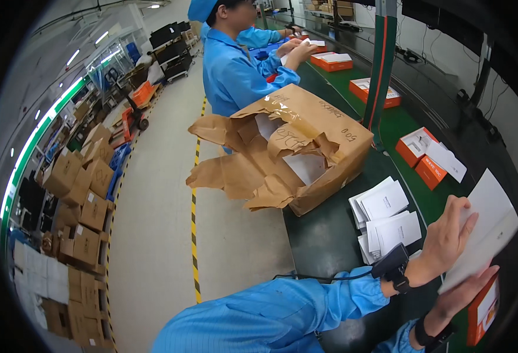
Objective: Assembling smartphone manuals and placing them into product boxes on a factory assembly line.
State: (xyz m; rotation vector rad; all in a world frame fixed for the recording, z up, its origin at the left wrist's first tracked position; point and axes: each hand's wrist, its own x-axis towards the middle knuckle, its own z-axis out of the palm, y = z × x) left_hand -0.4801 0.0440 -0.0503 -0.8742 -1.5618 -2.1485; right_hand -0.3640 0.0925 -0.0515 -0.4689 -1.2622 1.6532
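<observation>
My left hand (pixel 448 234) holds a white folded card (pixel 489 219) by its near side, fingers bent against it. The card stands tilted, with a small dark mark on its lower part. My right hand (pixel 463 292) lies along the card's lower edge, fingers stretched out and touching it. Below the right hand is an orange box (pixel 481 315) with a pale top, partly hidden. Stacks of white booklets (pixel 388 220) lie on the dark table, left of my left hand. Farther off sits an orange box with a white insert (pixel 419 145), a white card (pixel 445 160) resting against it.
A torn brown carton (pixel 335 132) with white paper inside stands on the table beyond the booklets. A green post (pixel 380 70) rises behind it. More orange boxes (pixel 374 92) line the green belt. A person in blue (pixel 229 70) works at the far left of the table.
</observation>
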